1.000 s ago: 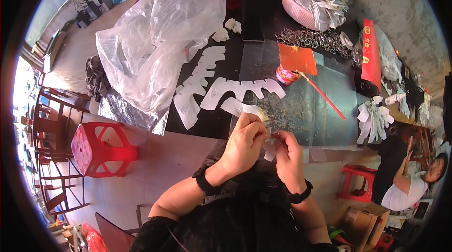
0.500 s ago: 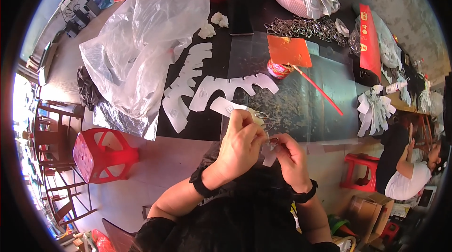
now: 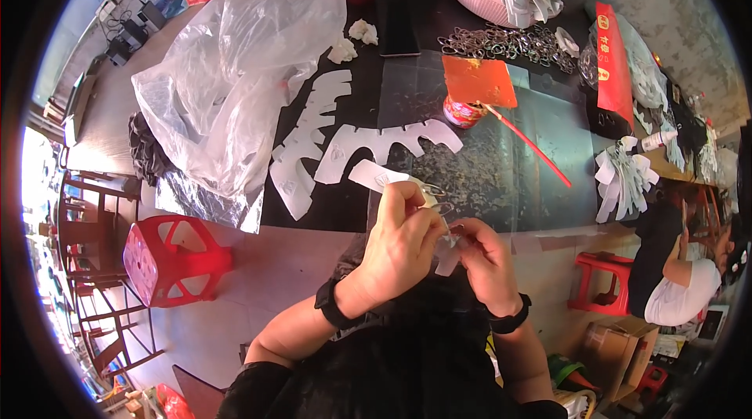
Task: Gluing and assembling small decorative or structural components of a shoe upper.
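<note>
At the table's near edge my left hand [image 3: 398, 243] is closed in a pinch on a white cut-out strip [image 3: 377, 176], which juts out to its upper left. Thin metal rings [image 3: 444, 208] show beside those fingers. Close on the right, my right hand [image 3: 487, 264] has its fingertips pressed together on a small white tab [image 3: 446, 261] that hangs below them. The fingers hide where the tab and rings meet. Beyond my hands lie two white scalloped sheets [image 3: 356, 146] [image 3: 294, 190], flat on the black tabletop.
An orange card [image 3: 478, 81] and a red stick [image 3: 533, 151] rest on a patterned tub [image 3: 462, 113]. Metal rings [image 3: 501, 45] lie heaped behind, near a pink basket [image 3: 482, 5] of white pieces. Clear plastic [image 3: 235, 74] covers the left. A person [image 3: 674, 286] sits at right.
My hands stay nearly in place, with small shifts of the right fingers at the tab. The seated person at right has leaned and lowered the head.
</note>
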`<state>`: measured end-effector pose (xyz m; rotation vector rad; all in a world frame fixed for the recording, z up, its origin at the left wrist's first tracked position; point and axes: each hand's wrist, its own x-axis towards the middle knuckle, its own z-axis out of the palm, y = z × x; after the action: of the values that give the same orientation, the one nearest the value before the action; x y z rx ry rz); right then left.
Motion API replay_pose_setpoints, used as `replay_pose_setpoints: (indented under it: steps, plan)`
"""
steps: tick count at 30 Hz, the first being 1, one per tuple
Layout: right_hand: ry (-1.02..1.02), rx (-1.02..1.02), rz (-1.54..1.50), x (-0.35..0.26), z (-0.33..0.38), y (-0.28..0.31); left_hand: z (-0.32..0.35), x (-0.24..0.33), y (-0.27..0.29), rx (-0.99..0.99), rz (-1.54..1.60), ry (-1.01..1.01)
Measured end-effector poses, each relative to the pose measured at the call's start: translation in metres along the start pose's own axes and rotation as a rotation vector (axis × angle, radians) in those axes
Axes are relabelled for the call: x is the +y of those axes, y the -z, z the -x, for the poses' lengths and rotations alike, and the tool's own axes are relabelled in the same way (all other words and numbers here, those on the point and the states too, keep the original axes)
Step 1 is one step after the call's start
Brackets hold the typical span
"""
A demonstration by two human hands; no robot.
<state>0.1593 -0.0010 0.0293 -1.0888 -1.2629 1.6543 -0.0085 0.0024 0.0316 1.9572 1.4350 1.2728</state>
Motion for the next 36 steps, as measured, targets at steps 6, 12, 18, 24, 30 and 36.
replay_pose_setpoints:
  steps: [6,12,18,24,30,36]
  plan:
    - [-0.021,0.022,-0.072,0.003,0.000,-0.001,0.006,0.001,-0.003,-0.009,0.055,0.035]
    - [-0.014,-0.008,-0.055,0.006,0.001,0.002,0.005,-0.001,0.005,-0.139,0.215,0.144]
    - [0.047,-0.022,0.027,0.007,0.002,0.003,-0.001,0.000,0.015,-0.213,0.268,0.174]
    - [0.080,-0.039,0.042,0.008,0.003,0.002,0.000,0.006,0.009,-0.048,0.037,0.032]
    - [0.092,-0.045,0.073,0.008,0.003,0.003,0.003,0.006,0.009,-0.030,-0.024,0.028]
    - [0.141,-0.064,0.075,0.007,0.002,0.004,0.003,0.009,0.009,-0.021,-0.028,0.048]
